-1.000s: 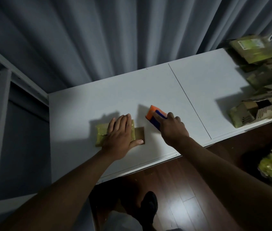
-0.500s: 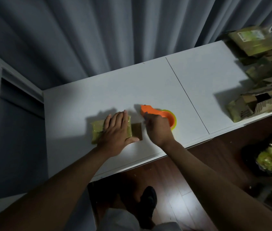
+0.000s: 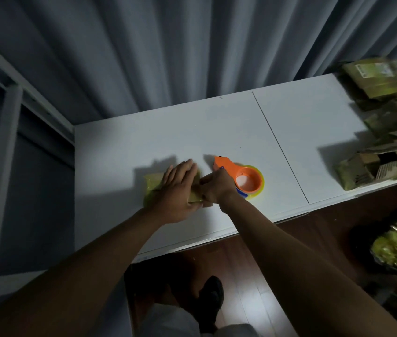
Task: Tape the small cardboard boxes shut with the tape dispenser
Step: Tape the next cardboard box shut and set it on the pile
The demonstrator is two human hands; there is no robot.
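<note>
White table [image 3: 124, 147]: box [image 3: 152, 188] under left hand [image 3: 178, 190].

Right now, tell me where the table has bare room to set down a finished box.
Bare: the stretch between tape dispenser and box pile, and the strip behind the small box towards the curtain. Crowded: the pile at the right end.

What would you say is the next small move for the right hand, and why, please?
Probably smooth the tape down over the box's right end: the left hand presses flat on the small box, the right hand works at that end, and the tape dispenser lies released.
</note>
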